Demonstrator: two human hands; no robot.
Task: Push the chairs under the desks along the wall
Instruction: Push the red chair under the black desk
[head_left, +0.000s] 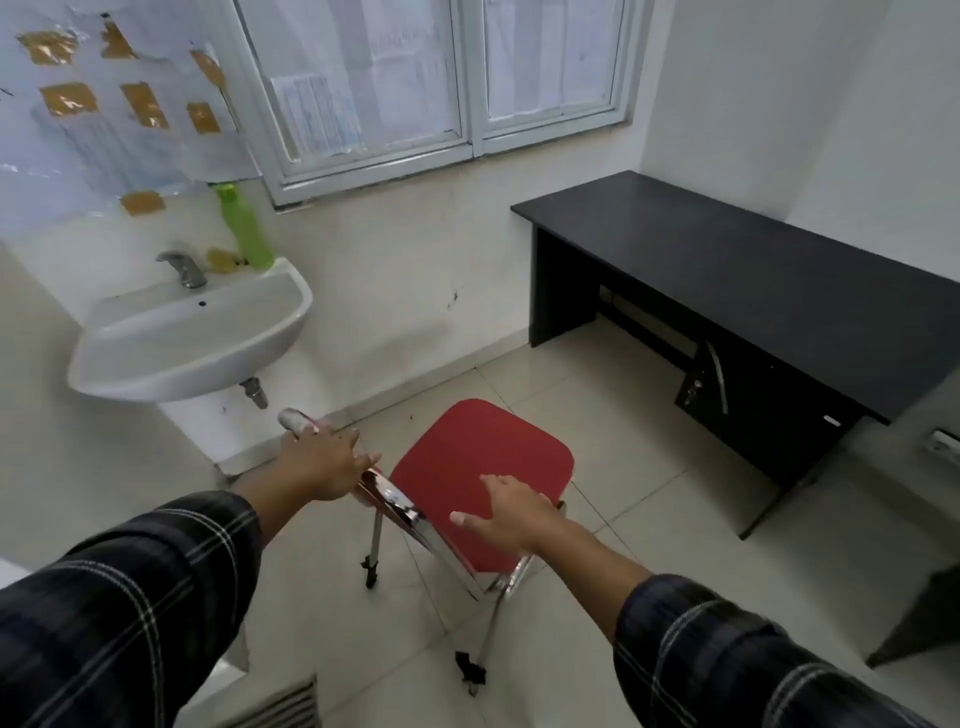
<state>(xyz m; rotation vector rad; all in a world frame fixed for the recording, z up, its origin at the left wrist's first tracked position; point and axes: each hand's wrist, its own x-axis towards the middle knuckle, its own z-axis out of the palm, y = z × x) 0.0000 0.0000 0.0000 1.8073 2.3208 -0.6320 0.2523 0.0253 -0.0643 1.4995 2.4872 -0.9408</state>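
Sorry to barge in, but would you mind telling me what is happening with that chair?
A person is handling a red chair on the tiled floor. The left hand rests on its chrome back rail, fingers spread; the right hand hovers open over the seat. The chair is not yet under the black desk by the wall.

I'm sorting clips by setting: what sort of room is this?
Probably a small office or staff room: a dark desk along the wall, a red chair on the tiled floor, and a wall sink under taped-up papers.

Both hands, left hand (324, 465) and right hand (511, 514), reach over a red-seated chrome-framed chair (480, 467) near a black rectangular desk (753, 280)
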